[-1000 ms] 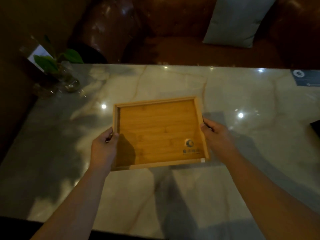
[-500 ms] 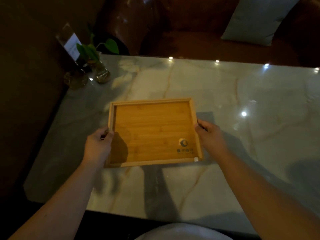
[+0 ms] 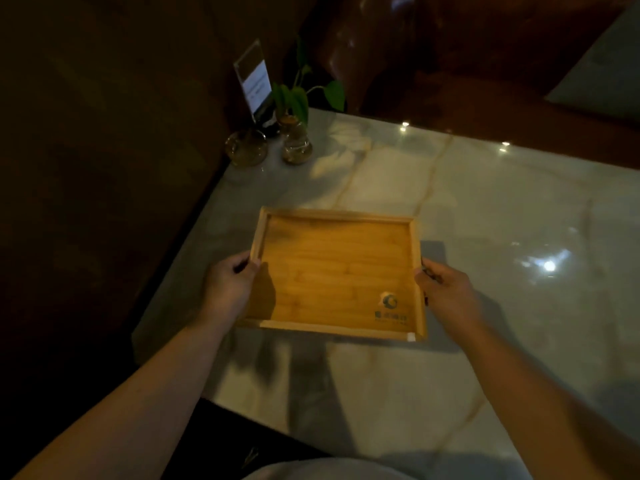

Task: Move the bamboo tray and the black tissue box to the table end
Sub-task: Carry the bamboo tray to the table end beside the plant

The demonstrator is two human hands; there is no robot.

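The bamboo tray (image 3: 337,273) is gripped on both short sides — the left hand (image 3: 230,285) is closed over its left rim, the right hand (image 3: 446,294) over its right rim. It is held just above the marble table (image 3: 485,209), nearer the table's left end than half a second ago (a shadow is cast beneath it). The small plant in a glass vase (image 3: 296,142), the round glass piece (image 3: 246,152) and the upright card stand (image 3: 254,81) are now seen closer to the tray. No black tissue box can be made out.
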